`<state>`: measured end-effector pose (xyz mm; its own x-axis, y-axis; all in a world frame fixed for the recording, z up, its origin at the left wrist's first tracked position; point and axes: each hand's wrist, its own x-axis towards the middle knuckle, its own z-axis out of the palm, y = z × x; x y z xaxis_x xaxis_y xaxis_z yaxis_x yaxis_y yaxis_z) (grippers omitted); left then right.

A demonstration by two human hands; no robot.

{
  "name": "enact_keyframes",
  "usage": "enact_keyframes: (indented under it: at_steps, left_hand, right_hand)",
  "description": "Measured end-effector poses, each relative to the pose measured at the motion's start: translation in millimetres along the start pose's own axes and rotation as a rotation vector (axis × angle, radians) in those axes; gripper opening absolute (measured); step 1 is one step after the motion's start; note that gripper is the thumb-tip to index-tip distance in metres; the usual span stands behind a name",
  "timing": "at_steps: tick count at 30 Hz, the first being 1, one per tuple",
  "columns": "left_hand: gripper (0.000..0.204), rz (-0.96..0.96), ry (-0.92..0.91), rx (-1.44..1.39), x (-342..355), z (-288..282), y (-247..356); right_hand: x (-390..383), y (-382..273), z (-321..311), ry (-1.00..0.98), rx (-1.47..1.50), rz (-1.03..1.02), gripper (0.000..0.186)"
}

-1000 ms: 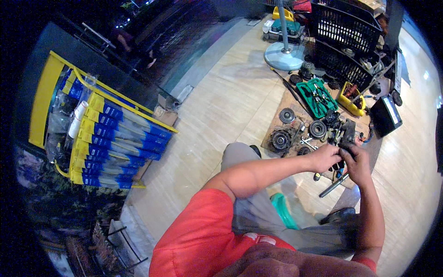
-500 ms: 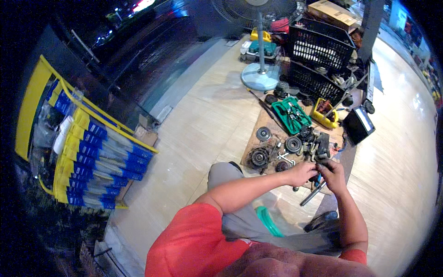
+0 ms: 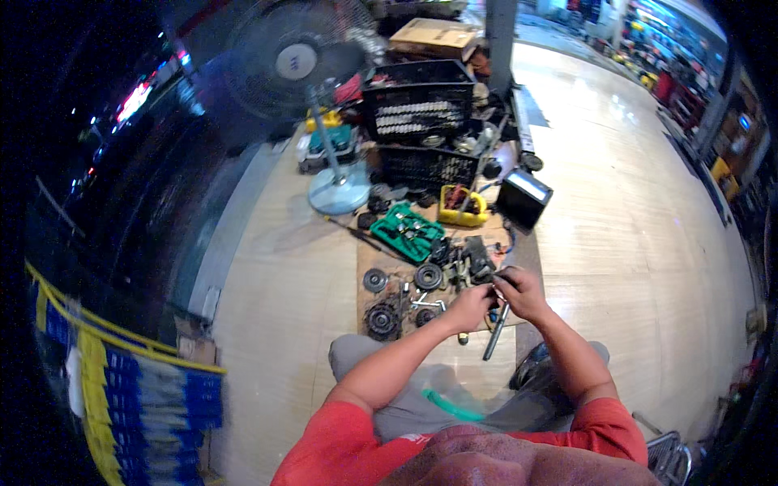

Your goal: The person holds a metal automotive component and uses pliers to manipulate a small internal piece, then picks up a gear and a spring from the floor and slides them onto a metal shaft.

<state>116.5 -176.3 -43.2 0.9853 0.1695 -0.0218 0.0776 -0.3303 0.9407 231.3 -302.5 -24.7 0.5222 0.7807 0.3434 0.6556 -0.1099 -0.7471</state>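
Observation:
My left hand (image 3: pixel 472 308) and my right hand (image 3: pixel 523 292) meet close together over the front right of a cardboard sheet (image 3: pixel 528 253). The fingers of both are closed on something small and dark that I cannot make out. A dark metal assembly (image 3: pixel 478 259) lies just beyond my fingertips. Below my right hand a grey metal bar (image 3: pixel 494 334) slants toward me. Left of my hands are open-end wrenches (image 3: pixel 429 303), a ring-shaped bearing-like part (image 3: pixel 428 277), a toothed round part (image 3: pixel 381 320) and a smaller disc (image 3: pixel 374 280).
A green tool tray (image 3: pixel 409 233), a yellow basket (image 3: pixel 463 223) and a black open box (image 3: pixel 524 198) lie beyond the parts. Stacked black crates (image 3: pixel 417 109) and a standing fan (image 3: pixel 339 190) are farther back. A blue-and-yellow display rack (image 3: pixel 121 356) stands at left.
My view has swung to the right, so the scene sits farther left in the picture. Both hands remain together over the parts, with fingers closed.

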Motion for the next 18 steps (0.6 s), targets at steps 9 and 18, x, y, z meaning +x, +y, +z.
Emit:
enact_keyframes:
  at_steps: [9, 18]
  left_hand:
    - [0.020, -0.069, -0.068, -0.340, 35, -3, -5]
    - [0.014, -0.069, 0.077, -0.224, 29, 5, -6]
  right_hand:
    - [19, -13, -43, 0.083, -0.129, -0.172, 0.015]
    - [23, 15, -42, 0.118, -0.049, -0.134, 0.018]
